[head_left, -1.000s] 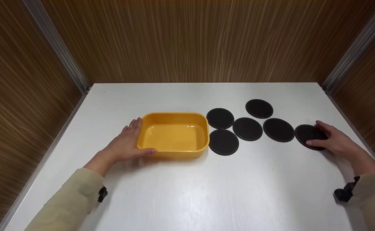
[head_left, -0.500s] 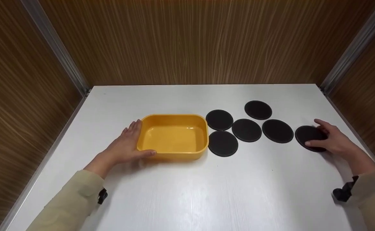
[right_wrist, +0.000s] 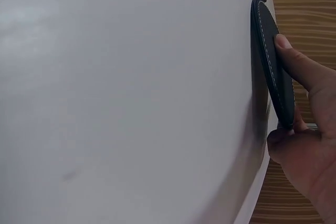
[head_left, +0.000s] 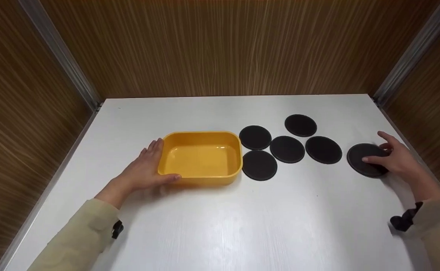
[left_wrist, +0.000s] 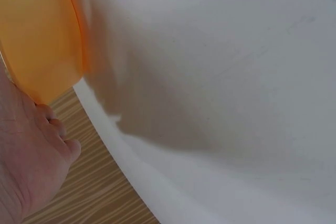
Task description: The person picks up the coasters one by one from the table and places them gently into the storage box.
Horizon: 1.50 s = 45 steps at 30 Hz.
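Note:
In the head view my left hand [head_left: 144,165] rests against the left end of a yellow plastic bin [head_left: 201,162]. Its fingers lie along the side wall and its thumb is straight at the front rim. The left wrist view shows the bin's orange-lit wall [left_wrist: 42,30] beside the hand. At the far right my right hand [head_left: 398,156] pinches a round black coaster [head_left: 363,165], thumb on top and fingers at its far edge and underside. A stitched rim shows on that coaster [right_wrist: 273,66] in the right wrist view, where it appears tilted up from the table.
Several more black coasters lie flat between the bin and my right hand, including one touching or nearly touching the bin [head_left: 259,165] and one farthest back [head_left: 300,125]. The white table [head_left: 220,222] is bounded by wood-grain panels [head_left: 212,49].
The right hand and its coaster have shifted slightly right, widening the gap to the neighbouring coaster. My right index finger has lifted from the edge. The left hand stays at the bin.

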Each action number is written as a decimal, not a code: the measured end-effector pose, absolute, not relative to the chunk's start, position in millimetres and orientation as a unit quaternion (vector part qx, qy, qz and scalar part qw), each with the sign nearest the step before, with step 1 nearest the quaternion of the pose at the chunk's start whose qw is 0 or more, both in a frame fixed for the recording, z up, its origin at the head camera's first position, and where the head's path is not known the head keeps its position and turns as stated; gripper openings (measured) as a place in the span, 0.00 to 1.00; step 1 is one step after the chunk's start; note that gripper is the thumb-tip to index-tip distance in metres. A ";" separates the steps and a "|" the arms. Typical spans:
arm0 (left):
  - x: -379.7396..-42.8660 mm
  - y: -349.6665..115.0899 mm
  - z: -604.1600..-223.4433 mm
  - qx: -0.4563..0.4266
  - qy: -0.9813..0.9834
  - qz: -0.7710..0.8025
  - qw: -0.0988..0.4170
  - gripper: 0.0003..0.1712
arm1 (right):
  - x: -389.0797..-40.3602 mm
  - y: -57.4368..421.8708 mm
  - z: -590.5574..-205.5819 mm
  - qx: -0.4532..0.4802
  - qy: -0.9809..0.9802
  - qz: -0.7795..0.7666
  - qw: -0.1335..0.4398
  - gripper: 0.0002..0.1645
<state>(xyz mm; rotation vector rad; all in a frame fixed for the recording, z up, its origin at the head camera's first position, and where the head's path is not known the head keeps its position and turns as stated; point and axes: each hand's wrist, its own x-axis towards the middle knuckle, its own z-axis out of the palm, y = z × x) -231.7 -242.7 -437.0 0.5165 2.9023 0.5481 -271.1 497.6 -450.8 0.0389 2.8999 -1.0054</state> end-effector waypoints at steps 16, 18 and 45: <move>-225.0 -247.6 -433.2 0.162 0.967 0.180 0.078 0.78 | -270.6 487.1 -428.4 0.008 0.921 -0.389 0.007 0.38; -225.6 -247.0 -432.8 0.162 0.967 0.180 0.080 0.77 | -269.9 483.3 -423.2 0.013 0.915 -0.404 -0.007 0.36; -225.6 -245.5 -432.3 0.161 0.967 0.182 0.081 0.78 | -276.2 290.0 -365.8 -0.158 0.794 -0.586 0.030 0.29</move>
